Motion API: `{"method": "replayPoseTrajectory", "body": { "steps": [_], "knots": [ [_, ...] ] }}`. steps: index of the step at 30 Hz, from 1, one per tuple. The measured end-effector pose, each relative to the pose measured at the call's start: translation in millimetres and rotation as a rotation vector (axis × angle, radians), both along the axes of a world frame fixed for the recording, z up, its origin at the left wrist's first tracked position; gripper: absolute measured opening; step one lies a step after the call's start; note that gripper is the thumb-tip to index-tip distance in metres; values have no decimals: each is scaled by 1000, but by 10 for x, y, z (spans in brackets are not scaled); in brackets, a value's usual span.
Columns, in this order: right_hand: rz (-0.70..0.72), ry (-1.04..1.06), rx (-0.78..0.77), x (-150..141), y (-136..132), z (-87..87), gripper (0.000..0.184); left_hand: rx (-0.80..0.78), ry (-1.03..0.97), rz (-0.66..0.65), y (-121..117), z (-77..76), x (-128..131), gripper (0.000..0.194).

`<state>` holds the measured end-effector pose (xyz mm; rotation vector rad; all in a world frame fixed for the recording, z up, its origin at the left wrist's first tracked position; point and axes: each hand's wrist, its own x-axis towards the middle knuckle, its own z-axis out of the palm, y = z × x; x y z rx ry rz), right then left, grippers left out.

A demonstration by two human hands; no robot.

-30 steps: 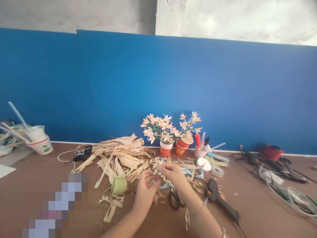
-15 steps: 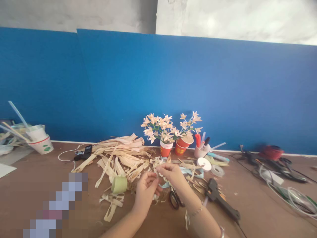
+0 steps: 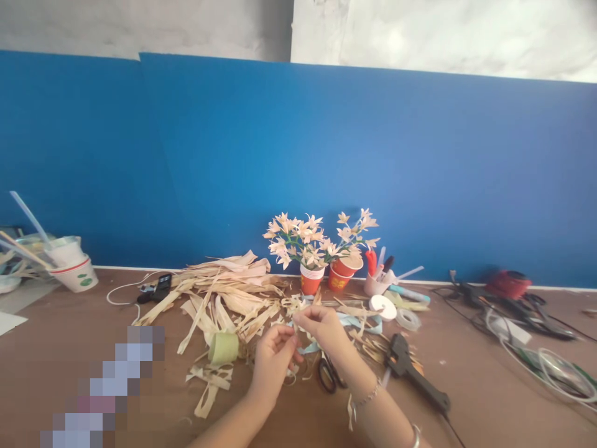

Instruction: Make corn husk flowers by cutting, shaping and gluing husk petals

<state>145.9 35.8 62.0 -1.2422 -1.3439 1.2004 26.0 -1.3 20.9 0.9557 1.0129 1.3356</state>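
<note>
Where the two hands meet over the middle of the counter, a small pale piece sits at the fingertips, raised just above the litter of scraps. The right hand pinches it from above, thumb and forefinger together; the left hand curls around its lower end with thumb against fingers, though whether these grip it too I cannot tell. Close under the right wrist lie black-handled scissors, and just left of the left hand a pale green cup rests on its side. Farther right, a black glue gun slants toward the front, with brown counter stretching between it and the tangled cables. Behind the hands, dried husks spread leftward, reaching the counter's back edge; two sets of red cups with pale flowers stand along that edge, and a pen cup beside them. More brown surface runs from the green cup toward the far left, where a white cup stands near the back. A blue panel rises directly behind, bounding the counter's rear.
</note>
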Motion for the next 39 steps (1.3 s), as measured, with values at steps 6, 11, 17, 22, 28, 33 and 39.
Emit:
{"method": "replayPoseTrajectory", "body": {
  "steps": [6, 11, 17, 22, 28, 33, 39],
  "knots": [
    [-22, -8, -3, -10, 1, 6, 26, 0, -7, -10, -7, 8, -5, 19],
    [-19, -16, -9, -5, 5, 7, 27, -19, -26, -28, -14, 34, -3, 18],
    [-35, -40, 13, -4, 8, -3, 27, -47, -42, -49, -15, 45, -7, 19],
    [-40, -61, 22, 2, 15, -31, 28, -42, -48, -55, -2, 38, -3, 20],
    [-38, -69, 21, -4, 15, -34, 27, -50, -56, -46, -18, 53, 3, 21],
    [-30, -75, 39, 0, 10, -14, 28, -64, -67, -47, -11, 33, 11, 24],
    [-33, -89, 24, 38, 12, 18, 28, -105, -53, -47, -15, 35, 13, 31]
  ]
}}
